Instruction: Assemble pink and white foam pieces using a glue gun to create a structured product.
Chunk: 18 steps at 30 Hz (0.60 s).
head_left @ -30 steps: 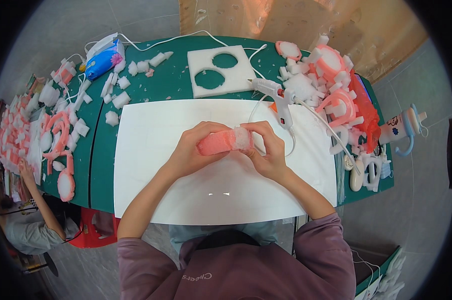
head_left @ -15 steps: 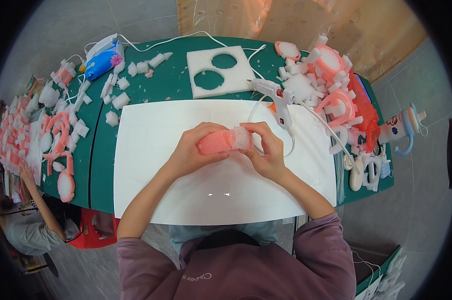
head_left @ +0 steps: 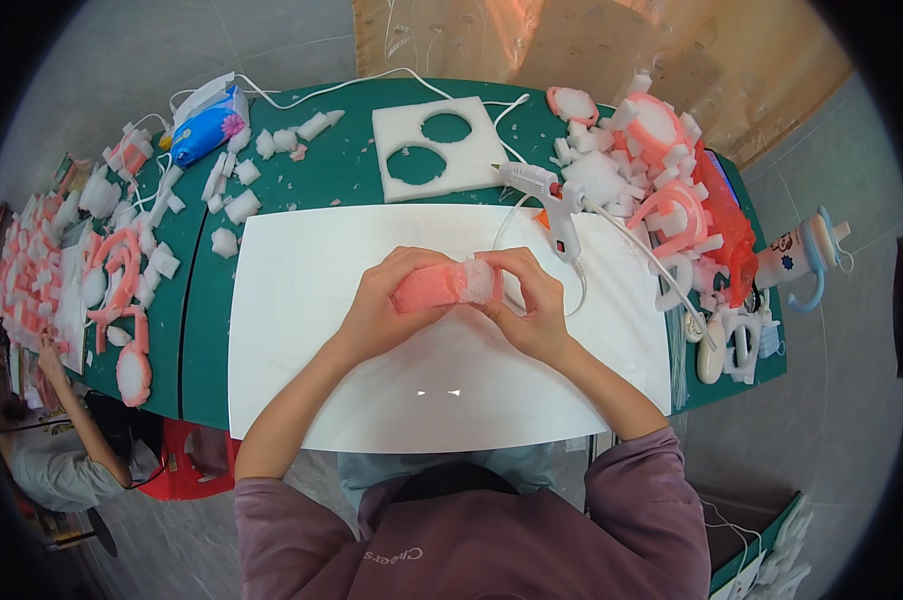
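Both hands hold one pink foam piece [head_left: 426, 289] with a whitish foam patch [head_left: 478, 281] at its right end, above a glossy white board [head_left: 311, 300]. My left hand [head_left: 379, 300] wraps around the pink left end. At the other end, my right hand [head_left: 533, 300] pinches the whitish part between thumb and fingers. Just beyond the right hand, a white glue gun [head_left: 541, 185] rests with its nozzle pointing to the far left. Its cord loops onto the board near the right fingers.
A white foam sheet [head_left: 396, 120] with two round holes lies at the far middle of the green table [head_left: 321, 165]. Pink and white foam pieces [head_left: 661, 150] pile up at the right. A blue packet [head_left: 206, 135] stands far left. A co-worker's arm [head_left: 76, 410] reaches in at the left.
The foam piece and both hands stay nearly in place, with small finger shifts. The left thumb is less visible along the front of the piece. At far left, the co-worker's hand has moved slightly.
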Each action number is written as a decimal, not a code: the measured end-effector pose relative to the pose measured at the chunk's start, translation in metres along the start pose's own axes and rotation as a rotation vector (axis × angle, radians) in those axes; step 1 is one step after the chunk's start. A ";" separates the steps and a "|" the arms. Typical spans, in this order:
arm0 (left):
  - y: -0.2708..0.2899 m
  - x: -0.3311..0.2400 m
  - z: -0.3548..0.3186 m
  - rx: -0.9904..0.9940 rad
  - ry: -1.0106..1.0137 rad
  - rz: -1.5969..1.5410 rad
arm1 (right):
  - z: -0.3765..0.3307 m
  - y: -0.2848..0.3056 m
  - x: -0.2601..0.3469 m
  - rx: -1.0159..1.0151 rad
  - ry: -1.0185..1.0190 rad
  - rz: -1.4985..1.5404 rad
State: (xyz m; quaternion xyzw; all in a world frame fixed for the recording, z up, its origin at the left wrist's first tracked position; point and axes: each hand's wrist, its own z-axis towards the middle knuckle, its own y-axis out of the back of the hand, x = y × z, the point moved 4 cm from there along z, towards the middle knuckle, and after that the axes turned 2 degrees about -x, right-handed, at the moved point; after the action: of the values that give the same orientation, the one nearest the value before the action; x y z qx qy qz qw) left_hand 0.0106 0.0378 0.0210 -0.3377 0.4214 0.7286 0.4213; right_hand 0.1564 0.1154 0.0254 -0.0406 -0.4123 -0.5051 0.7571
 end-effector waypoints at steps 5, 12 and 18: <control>-0.001 -0.003 -0.001 -0.083 -0.052 0.036 | -0.001 0.002 0.002 0.006 0.013 -0.012; -0.001 -0.008 -0.002 -0.063 -0.148 0.031 | -0.005 -0.002 0.005 0.000 0.101 0.004; -0.002 -0.004 -0.002 -0.042 -0.050 -0.072 | -0.005 -0.002 -0.003 0.035 -0.029 0.114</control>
State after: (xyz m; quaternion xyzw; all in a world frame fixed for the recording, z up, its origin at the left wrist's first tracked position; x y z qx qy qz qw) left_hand 0.0144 0.0349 0.0232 -0.3432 0.3831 0.7298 0.4503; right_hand 0.1572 0.1141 0.0189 -0.0579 -0.4290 -0.4532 0.7792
